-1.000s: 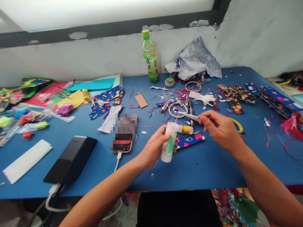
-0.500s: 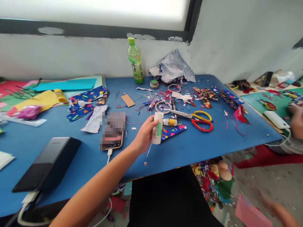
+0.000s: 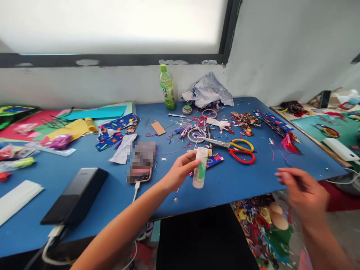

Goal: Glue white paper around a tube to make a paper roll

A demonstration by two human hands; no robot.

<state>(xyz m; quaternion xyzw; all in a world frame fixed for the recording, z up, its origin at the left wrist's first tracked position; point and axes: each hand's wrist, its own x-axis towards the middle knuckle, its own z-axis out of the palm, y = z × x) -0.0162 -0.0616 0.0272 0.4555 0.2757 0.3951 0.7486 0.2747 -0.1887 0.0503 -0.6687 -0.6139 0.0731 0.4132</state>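
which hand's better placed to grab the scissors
Likely the right hand: the scissors lie handles toward it, though blur hides whether it's empty. The left hand holds a green-labelled bottle.

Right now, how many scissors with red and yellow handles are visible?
2: one pair of scissors on the blue tabletop, another pair farther right, on the green tabletop; more may be hidden.

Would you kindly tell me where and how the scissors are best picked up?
I'd probably take the scissors by the handle loops, coming from the right: they lie flat with the loops facing that side, while the blades point left, away from it.
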